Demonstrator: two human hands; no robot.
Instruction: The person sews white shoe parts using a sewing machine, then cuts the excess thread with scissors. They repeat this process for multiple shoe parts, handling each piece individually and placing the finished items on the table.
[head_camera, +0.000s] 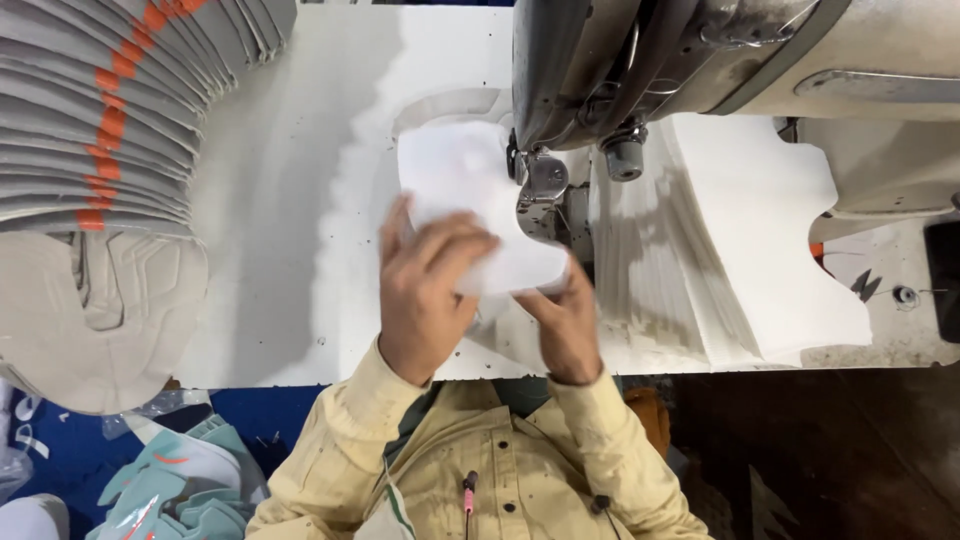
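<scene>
the work in hand looks like feeding a white cut fabric piece (470, 190) under the presser foot (545, 180) of the sewing machine (700, 60), and doing it well seems to call for keeping the piece flat on the white table (280, 200), guiding its curved inner edge squarely toward the foot, and letting both hands steer lightly rather than pull, with fingertips kept clear of the needle area. the left hand (425, 290) lies spread on top of the piece, fingers apart and pressing down, not clamped around it. the right hand (565, 320) pinches the lower right corner of the piece, its fingers closed together on the edge. so the piece sits mostly above and ahead of both hands, its upper right notch just beside the foot, its lower part under the left palm. a fanned stack of white pieces (740, 250) lies to the right, and a stack of grey pieces with orange marks (100, 130) well apart on the left
</scene>
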